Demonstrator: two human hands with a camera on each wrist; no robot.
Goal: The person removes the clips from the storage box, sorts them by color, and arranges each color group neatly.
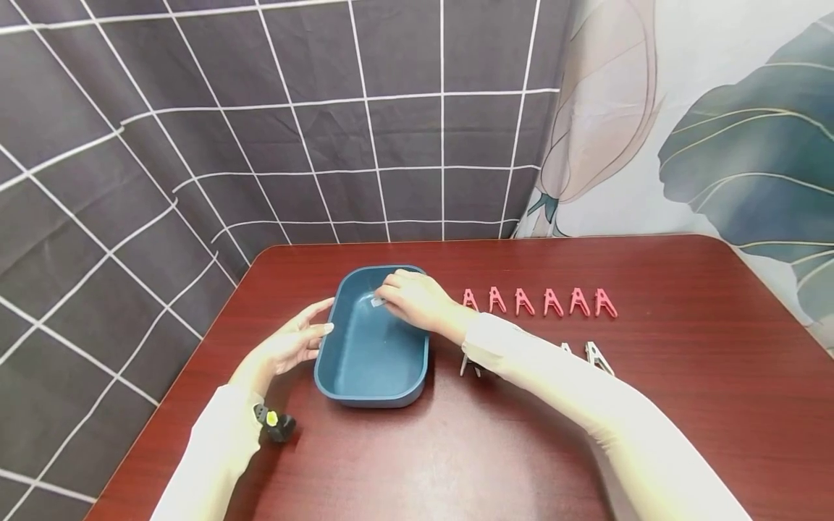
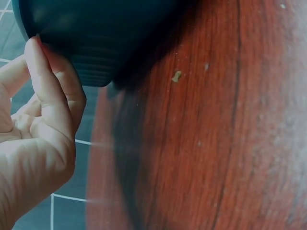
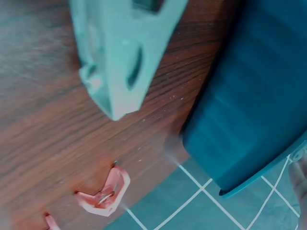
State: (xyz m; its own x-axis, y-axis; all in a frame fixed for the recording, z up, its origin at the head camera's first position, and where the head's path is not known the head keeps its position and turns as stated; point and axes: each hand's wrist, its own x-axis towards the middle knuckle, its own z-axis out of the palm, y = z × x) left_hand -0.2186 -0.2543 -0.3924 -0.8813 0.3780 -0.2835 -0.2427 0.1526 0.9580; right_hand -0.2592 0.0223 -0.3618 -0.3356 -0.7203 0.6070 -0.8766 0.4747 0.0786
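Observation:
A blue rectangular bin (image 1: pixel 374 354) stands on the table in the head view. My left hand (image 1: pixel 293 344) rests its fingertips against the bin's left side, fingers fairly relaxed; the left wrist view shows this hand (image 2: pixel 43 120) touching the bin's outer wall (image 2: pixel 96 43). Over the bin's far right part, my right hand (image 1: pixel 413 297) has curled fingers, with a small whitish piece (image 1: pixel 377 302) at the tips; its kind is too small to tell. The right wrist view shows a large pale clothespin (image 3: pixel 120 62) close to the camera and the bin's side (image 3: pixel 254 96).
Several pink clothespins (image 1: pixel 523 302) stand in a row right of the bin. Nearer lie pale clothespins (image 1: pixel 598 358), partly hidden by the right sleeve (image 1: pixel 554 391). A black wrist device (image 1: pixel 276 423) is on the left wrist. A grey gridded curtain (image 1: pixel 404 130) hangs behind the table.

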